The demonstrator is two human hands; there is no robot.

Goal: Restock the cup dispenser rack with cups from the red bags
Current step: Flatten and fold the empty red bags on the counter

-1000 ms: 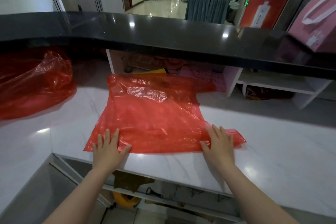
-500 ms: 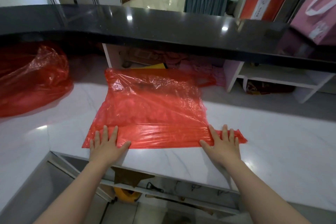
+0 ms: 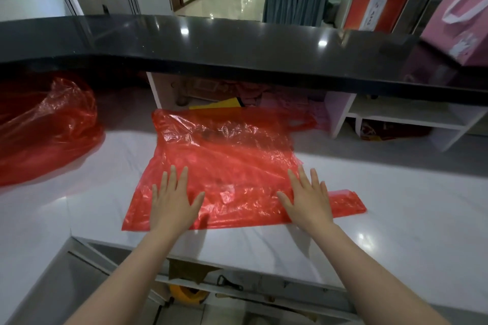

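An empty red plastic bag (image 3: 227, 166) lies flattened on the white marble counter (image 3: 396, 219). My left hand (image 3: 174, 200) presses flat on the bag's near left part, fingers straight and spread. My right hand (image 3: 309, 198) presses flat on its near right part, next to a handle strip (image 3: 348, 200) that sticks out to the right. A second red bag (image 3: 45, 129), puffed up, sits at the far left of the counter. No cups or cup dispenser rack are in view.
A raised black countertop (image 3: 237, 45) runs across the back. A pink gift bag (image 3: 459, 21) stands on it at the right. White shelf cubbies (image 3: 396, 116) with clutter sit under it. An open gap below the counter's near edge (image 3: 200, 285) shows stored items.
Both hands have slid forward from the bag's near edge further onto it, smoothing the plastic. The bag lies flatter than before.
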